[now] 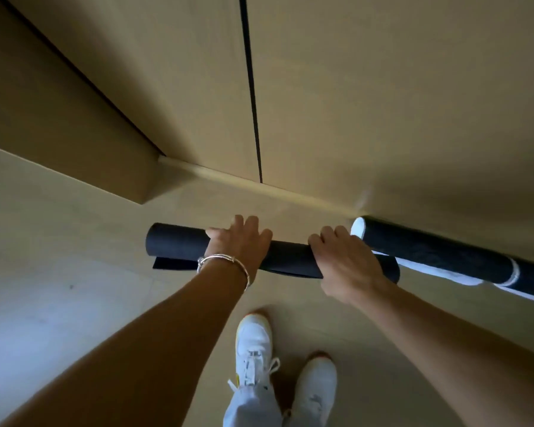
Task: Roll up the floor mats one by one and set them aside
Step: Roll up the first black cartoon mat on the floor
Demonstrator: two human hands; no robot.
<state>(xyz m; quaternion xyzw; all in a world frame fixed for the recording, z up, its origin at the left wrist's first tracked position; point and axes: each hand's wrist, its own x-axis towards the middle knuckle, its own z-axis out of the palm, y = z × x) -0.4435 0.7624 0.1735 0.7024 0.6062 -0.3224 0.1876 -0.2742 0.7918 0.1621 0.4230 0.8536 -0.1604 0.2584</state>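
Note:
A black mat [176, 241], rolled into a tube, lies across the pale floor just in front of the wall. A loose flap of it sticks out under its left end. My left hand [238, 241], with bracelets at the wrist, lies over the roll left of its middle, fingers curved over the top. My right hand [342, 257] grips the roll near its right end, fingers curled over it. A second rolled mat [438, 251], black with white edges, lies along the wall base at the right, close behind the first one's right end.
A beige wall with a dark vertical seam [253, 103] rises straight ahead, with a pale skirting strip [259, 186] at its foot. A boxed projection [74, 143] juts out at the left. My white shoes [253, 343] stand on the floor below my hands.

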